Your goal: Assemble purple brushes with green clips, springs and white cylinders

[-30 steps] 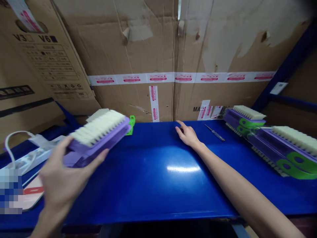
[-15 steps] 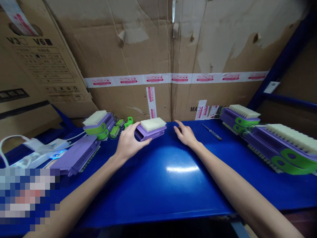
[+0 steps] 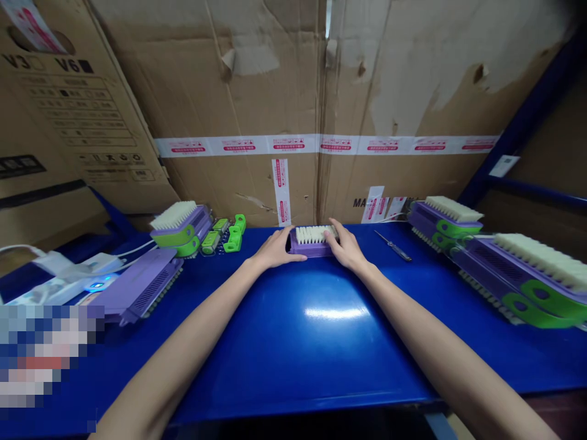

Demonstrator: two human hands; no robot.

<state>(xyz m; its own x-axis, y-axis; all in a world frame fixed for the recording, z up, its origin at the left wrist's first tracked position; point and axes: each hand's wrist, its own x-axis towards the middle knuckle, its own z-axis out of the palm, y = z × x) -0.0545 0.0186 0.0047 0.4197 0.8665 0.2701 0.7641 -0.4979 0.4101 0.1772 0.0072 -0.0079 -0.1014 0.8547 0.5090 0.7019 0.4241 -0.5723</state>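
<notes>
A purple scrub brush (image 3: 312, 249) with cream bristles facing up is at the back middle of the blue surface. My left hand (image 3: 275, 249) grips its left end, thumb along the front and fingers at the back. On the right end my right hand (image 3: 346, 245) is closed, with its thumb over the front of the bristles. A dark opening shows in the brush body beside my left hand. To the left lie green clip-like parts (image 3: 235, 235) and green-and-clear pieces (image 3: 211, 242). A thin screwdriver (image 3: 398, 250) rests right of my right hand.
More purple-and-green brushes stand at the left (image 3: 177, 229) and right (image 3: 527, 275). A long purple brush body (image 3: 137, 284) lies by a white power strip (image 3: 107, 264) with cables. Cardboard (image 3: 238, 91) walls the back; a blue post (image 3: 527, 104) rises at right.
The brush has moved right and turned to face squarely forward, carried by my left hand. My right hand, free before, has taken hold of its right end.
</notes>
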